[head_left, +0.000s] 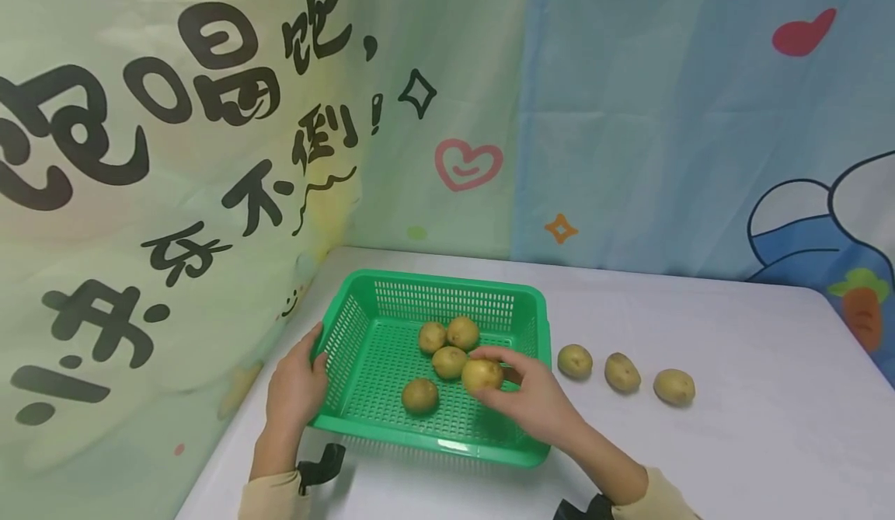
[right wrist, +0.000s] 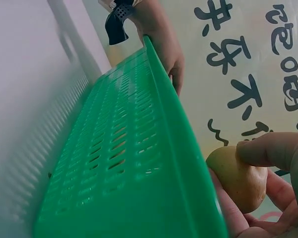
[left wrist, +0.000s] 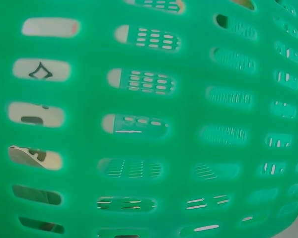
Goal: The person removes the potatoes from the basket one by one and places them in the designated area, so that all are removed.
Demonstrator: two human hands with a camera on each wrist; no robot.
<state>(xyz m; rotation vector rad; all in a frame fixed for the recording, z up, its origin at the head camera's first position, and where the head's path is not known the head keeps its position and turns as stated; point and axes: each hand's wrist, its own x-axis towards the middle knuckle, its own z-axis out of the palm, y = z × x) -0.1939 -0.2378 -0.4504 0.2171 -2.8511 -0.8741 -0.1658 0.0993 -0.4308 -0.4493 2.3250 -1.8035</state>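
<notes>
A green plastic basket point(head_left: 433, 448) with slotted walls stands on the table, and several potatoes point(head_left: 420, 396) lie on its floor. At the basket's left rim my left hand point(head_left: 295, 386) grips the edge. Over the right half of the basket, my right hand point(head_left: 524, 396) holds a potato point(head_left: 482, 376) between thumb and fingers. The same held potato point(right wrist: 237, 178) shows close up in the right wrist view, beside the basket's rim. The left wrist view is filled by the slotted basket wall point(left wrist: 84, 134), and the left hand is not visible there.
To the right of the basket, three potatoes point(head_left: 575, 362) lie in a row on the white tabletop point(head_left: 762, 427). Behind and to the left hangs a printed cloth point(head_left: 629, 116) with black characters, hearts and a carrot.
</notes>
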